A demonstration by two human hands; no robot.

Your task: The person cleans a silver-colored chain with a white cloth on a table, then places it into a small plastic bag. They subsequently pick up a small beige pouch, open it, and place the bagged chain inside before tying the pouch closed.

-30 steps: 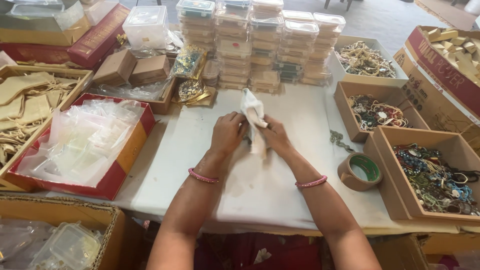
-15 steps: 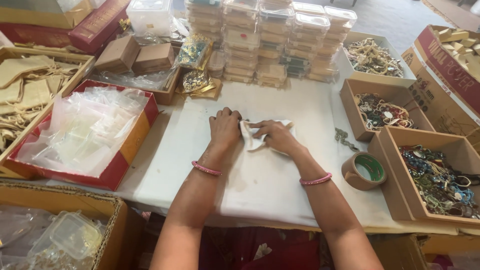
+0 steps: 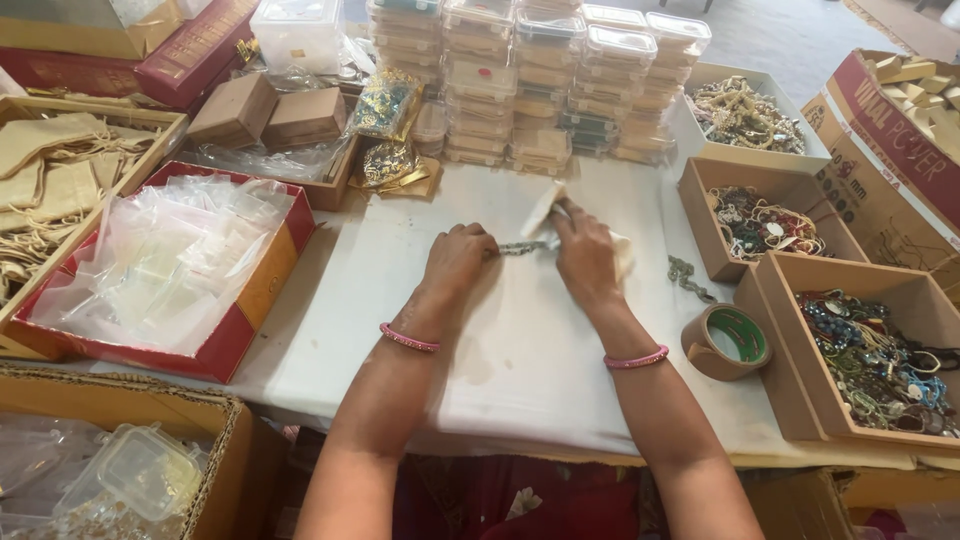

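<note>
My left hand [image 3: 457,262] and my right hand [image 3: 585,258] rest on the white table cloth [image 3: 400,300], a little apart. Between them stretches a thin beaded jewellery piece [image 3: 520,247], pinched at one end by my left fingers and at the other by my right. My right hand also holds a small cream pouch [image 3: 545,208], whose flap sticks up past the fingers. Each wrist wears a pink bangle.
A red box of clear plastic bags [image 3: 165,265] sits left. Stacked clear lidded containers [image 3: 540,80] stand behind. Cardboard boxes of jewellery [image 3: 870,350] and a brown tape roll [image 3: 727,340] lie right. A loose jewellery piece [image 3: 690,278] lies near the boxes.
The pouch was held up in both hands, then brought down to the cloth. Now the hands have moved apart and a beaded piece is drawn out between them.
</note>
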